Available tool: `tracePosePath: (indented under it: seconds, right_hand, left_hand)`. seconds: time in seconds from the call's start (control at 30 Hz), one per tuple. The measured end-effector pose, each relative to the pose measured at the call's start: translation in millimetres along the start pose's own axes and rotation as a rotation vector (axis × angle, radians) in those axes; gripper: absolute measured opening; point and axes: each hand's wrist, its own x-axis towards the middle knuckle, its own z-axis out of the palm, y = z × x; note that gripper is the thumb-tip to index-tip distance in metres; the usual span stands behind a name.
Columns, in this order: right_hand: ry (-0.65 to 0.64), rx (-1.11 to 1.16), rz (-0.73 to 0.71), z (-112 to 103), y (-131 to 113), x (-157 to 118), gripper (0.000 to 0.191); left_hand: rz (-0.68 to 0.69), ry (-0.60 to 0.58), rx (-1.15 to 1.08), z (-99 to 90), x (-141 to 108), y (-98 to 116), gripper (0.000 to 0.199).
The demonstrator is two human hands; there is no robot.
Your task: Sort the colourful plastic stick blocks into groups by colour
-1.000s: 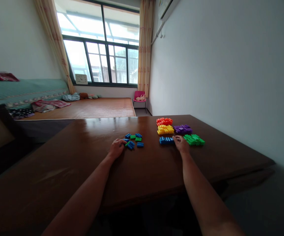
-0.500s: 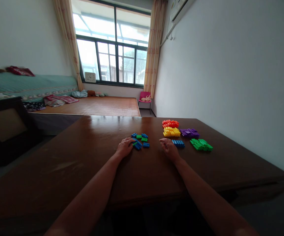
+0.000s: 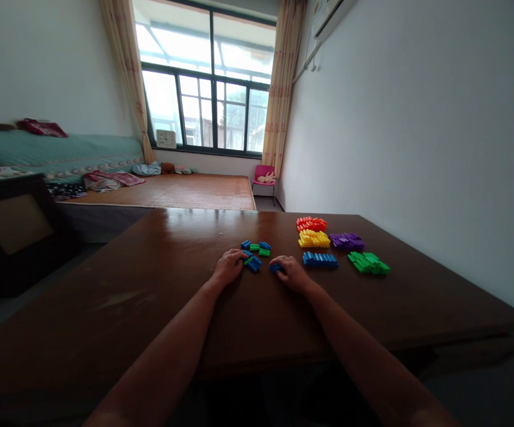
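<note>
In the head view my left hand (image 3: 229, 265) rests on the table, its fingers stretched out against the left side of a small loose group of blue blocks (image 3: 253, 265) and green blocks (image 3: 264, 252). My right hand (image 3: 291, 274) lies to the right of that group. Its fingers close around one blue block (image 3: 275, 267) on the tabletop, partly covered by the fingertips. Just beyond the right hand is a neat row of blue blocks (image 3: 320, 260) standing side by side.
On the brown table (image 3: 150, 302), red blocks (image 3: 311, 224), yellow blocks (image 3: 314, 239), purple blocks (image 3: 346, 241) and green blocks (image 3: 368, 263) lie sorted by colour at the right. Behind the table are a bed (image 3: 194, 193) and a pink chair (image 3: 263, 174).
My right hand has moved left, from beside the blue row to the single blue block, and its fingers are now around it. The left hand stays by the loose blocks. The view has shifted slightly.
</note>
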Motion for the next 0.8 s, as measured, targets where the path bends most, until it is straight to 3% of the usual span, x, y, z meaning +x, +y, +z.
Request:
tracePosePath:
  seconds: [0.1,0.33,0.6,0.7,0.8]
  right_hand:
    - [0.031,0.051,0.021,-15.0,16.2,-19.7,0.040]
    - [0.057,0.059,0.042,-34.2,21.1,-47.9,0.022]
    - [0.217,0.029,0.258,-49.1,64.4,-82.7,0.023]
    - [0.251,0.008,0.250,-50.5,64.1,-79.1,0.024]
    - [0.331,-0.080,0.205,-49.1,46.1,-67.4,0.020]
  left_hand:
    - [0.005,0.001,-0.026,0.5,0.7,-0.9,0.032]
    - [-0.011,0.012,-0.057,-3.1,2.3,-0.9,0.032]
    - [0.014,0.029,-0.016,-1.7,4.4,-5.1,0.033]
    - [0.008,0.032,-0.001,-2.5,3.9,-3.8,0.032]
    - [0.007,0.029,-0.013,-3.5,2.8,-1.4,0.033]
